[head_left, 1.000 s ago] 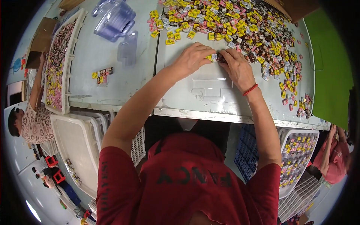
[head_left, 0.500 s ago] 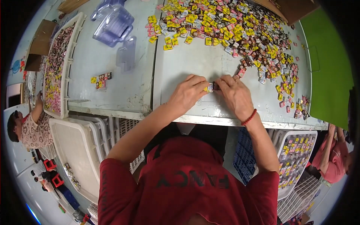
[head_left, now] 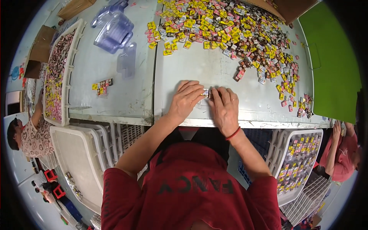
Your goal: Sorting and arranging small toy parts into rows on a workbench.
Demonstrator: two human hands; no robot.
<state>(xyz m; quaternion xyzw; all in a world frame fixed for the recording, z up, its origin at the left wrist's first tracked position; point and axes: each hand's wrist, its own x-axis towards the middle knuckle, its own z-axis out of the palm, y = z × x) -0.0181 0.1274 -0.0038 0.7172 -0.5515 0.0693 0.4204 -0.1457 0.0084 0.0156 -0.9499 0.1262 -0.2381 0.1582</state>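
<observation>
Nearest to me, my dark red shirt (head_left: 199, 188) is filling the lower middle of the view. Low on my right, a white crate (head_left: 301, 132) is holding many small groups of blocks in rows, so I am judging that a fair share is already done

Just over the near edge of the bench (head_left: 176, 61), my left hand (head_left: 188, 100) is pinching the pale end of a short row (head_left: 206, 92) of little blocks, and my right hand (head_left: 225, 109), a red bracelet (head_left: 233, 133) at its wrist, is pinching the dark end. My fingers are covering most of the row, so I am unable to tell how many blocks it is having in it; I am taking this group as only partly made

A little farther out on the left, a flat cluster (head_left: 102, 86) of blocks is lying by itself, and beyond it a single clear plastic tray (head_left: 126, 61) and a stack of clear trays (head_left: 115, 34) are waiting, seemingly unused

Farther up, a pink and brown strip (head_left: 240, 74) is lying by the near side of the big pile (head_left: 230, 30). That loose pile is spreading back toward a cardboard box (head_left: 301, 7), so by my reckoning plenty is still remaining
</observation>
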